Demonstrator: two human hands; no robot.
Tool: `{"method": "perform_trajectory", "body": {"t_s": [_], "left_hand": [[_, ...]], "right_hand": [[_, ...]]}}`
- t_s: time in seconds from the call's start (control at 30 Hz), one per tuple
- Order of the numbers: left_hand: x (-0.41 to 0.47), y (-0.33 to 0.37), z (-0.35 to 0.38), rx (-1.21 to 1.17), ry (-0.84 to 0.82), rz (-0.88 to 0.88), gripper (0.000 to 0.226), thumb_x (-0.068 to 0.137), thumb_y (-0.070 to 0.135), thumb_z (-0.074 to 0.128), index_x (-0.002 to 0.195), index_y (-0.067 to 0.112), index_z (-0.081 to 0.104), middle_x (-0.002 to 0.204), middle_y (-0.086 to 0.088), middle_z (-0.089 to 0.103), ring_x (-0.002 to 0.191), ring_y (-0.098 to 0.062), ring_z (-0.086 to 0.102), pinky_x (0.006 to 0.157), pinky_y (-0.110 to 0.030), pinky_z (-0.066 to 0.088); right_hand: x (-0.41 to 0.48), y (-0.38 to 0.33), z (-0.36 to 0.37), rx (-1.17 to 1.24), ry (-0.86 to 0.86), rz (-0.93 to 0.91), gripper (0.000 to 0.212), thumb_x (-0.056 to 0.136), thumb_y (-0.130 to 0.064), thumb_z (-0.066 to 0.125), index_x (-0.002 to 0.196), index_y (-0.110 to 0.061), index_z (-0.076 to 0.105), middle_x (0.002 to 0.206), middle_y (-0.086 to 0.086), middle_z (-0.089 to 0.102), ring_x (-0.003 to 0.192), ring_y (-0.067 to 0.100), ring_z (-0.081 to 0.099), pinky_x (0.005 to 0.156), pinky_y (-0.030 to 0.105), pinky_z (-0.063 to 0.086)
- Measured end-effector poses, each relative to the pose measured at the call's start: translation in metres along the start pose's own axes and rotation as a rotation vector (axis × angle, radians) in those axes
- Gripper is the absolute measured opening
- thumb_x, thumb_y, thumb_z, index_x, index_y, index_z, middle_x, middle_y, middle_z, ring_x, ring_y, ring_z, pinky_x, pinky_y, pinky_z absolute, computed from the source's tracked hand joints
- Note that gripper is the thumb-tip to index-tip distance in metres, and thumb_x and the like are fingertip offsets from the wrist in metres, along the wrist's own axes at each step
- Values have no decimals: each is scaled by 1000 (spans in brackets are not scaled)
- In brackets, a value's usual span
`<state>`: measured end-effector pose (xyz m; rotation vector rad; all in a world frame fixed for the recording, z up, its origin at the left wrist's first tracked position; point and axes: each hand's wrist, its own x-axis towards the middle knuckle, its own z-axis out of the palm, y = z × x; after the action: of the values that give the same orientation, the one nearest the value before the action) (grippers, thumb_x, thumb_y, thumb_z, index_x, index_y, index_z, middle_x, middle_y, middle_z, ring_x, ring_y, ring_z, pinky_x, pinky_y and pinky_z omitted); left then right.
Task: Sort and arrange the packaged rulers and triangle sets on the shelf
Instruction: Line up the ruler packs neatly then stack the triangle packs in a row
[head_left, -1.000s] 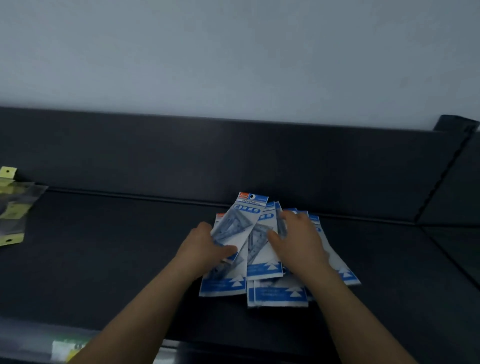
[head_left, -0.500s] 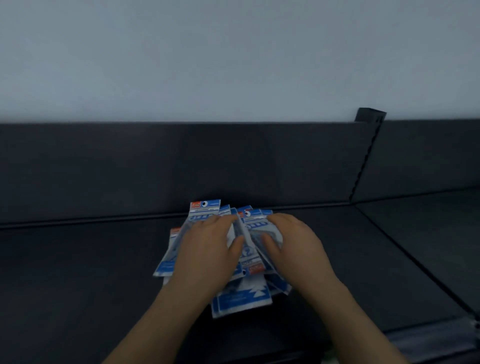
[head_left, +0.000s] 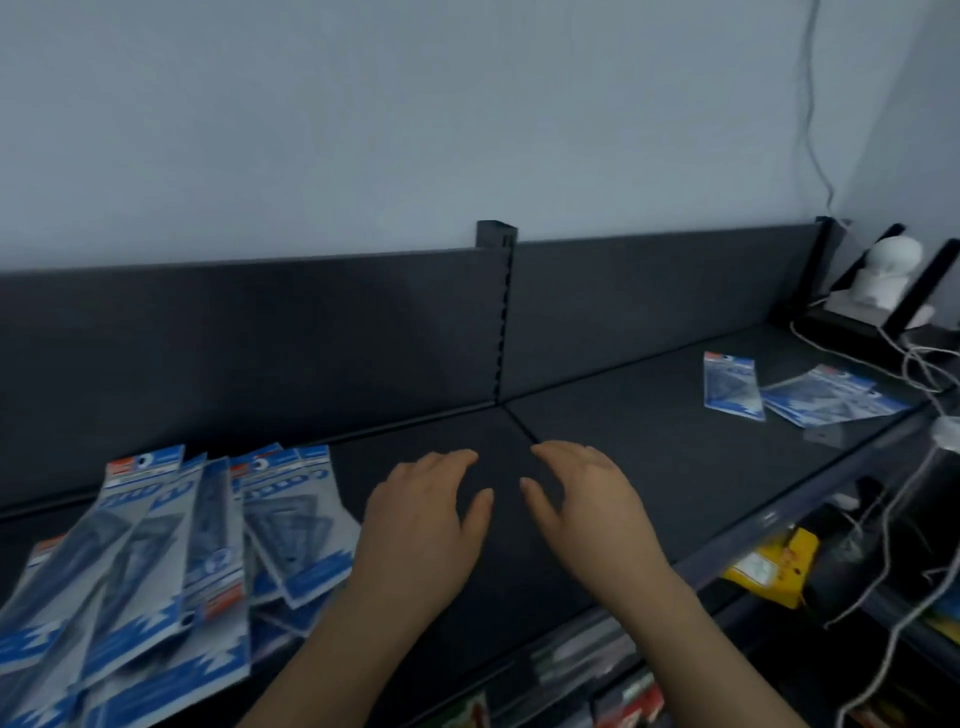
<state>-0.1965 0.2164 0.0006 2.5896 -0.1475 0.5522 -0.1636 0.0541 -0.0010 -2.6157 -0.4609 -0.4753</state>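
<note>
— So, status on the sort?
— Early. Both hands are empty. Left hand (head_left: 422, 525) and right hand (head_left: 589, 512) are palm-down with fingers loosely bent, nothing in them. They're over bare shelf (head_left: 639, 431), mid-length, near the seam (head_left: 521, 433) between the two boards. Touching or hovering: can't tell.
— Where's the stock?
— Main pile of triangle-set packets (head_left: 156, 551) is at the left end, running to the front edge. It's fanned and overlapping, with header cards at different angles. Not squared up.
— Anything else out?
— Two toward the right end. A lone packet (head_left: 732, 387) lies flat, and a skewed packet (head_left: 831, 397) lies just beside it. That one may be more than one layer, too blurred to count.
— Rulers split from triangles?
— Can't tell. All the packs are blue-and-white, and the clear ones show triangles.
— What's left?
— My read: nearly everything. The pile needs splitting by type and lining up. The right-end pair needs merging or straightening.
— Risk?
— Sleeves look glossy, so they'll likely slide when stacked.
</note>
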Motion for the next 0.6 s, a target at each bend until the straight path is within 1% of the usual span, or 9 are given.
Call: {"method": "perform_trajectory", "body": {"t_s": [0.1, 0.23, 0.3, 0.4, 0.5, 0.6], "left_hand": [[25, 42, 31, -27, -25, 59, 44, 97, 43, 41, 138, 28, 44, 129, 10, 55, 114, -11, 49, 96, -27, 40], [59, 92, 73, -38, -62, 108, 40, 98, 39, 41, 136, 27, 46, 121, 8, 58, 107, -13, 52, 91, -29, 43], [74, 111, 94, -34, -104, 131, 37, 99, 37, 41, 133, 25, 49, 117, 6, 60, 104, -15, 53, 89, -31, 44], [96, 129, 123, -38, -186, 153, 31, 98, 34, 42, 125, 22, 54, 112, 3, 61, 100, -16, 54, 87, -34, 46], [119, 141, 152, -55, -257, 163, 33, 98, 33, 43, 127, 21, 53, 113, 2, 61, 103, -16, 55, 89, -35, 47], [144, 149, 178, -70, -324, 153, 31, 98, 31, 45, 124, 17, 55, 115, -1, 60, 103, -16, 55, 89, -34, 48]], "right_hand": [[2, 49, -24, -36, 23, 44, 40, 93, -28, 58, 128, -9, 59, 128, 4, 61, 120, 17, 55, 107, 25, 32], [3, 111, -50, -103, 15, 112, 43, 95, -33, 55, 132, -12, 55, 134, 2, 58, 125, 15, 50, 111, 28, 31], [4, 138, -58, -119, -1, 147, 42, 95, -33, 54, 132, -13, 55, 133, 1, 58, 124, 15, 50, 110, 28, 32], [6, 171, -67, -133, -29, 202, 38, 95, -30, 54, 129, -14, 57, 129, 2, 60, 120, 17, 53, 106, 28, 34], [14, 204, -71, -137, -31, 260, 37, 95, -28, 54, 129, -13, 57, 128, 3, 61, 120, 19, 53, 104, 29, 35], [25, 235, -73, -165, -35, 328, 38, 96, -29, 52, 129, -12, 56, 130, 4, 59, 121, 20, 51, 103, 28, 35]]}}
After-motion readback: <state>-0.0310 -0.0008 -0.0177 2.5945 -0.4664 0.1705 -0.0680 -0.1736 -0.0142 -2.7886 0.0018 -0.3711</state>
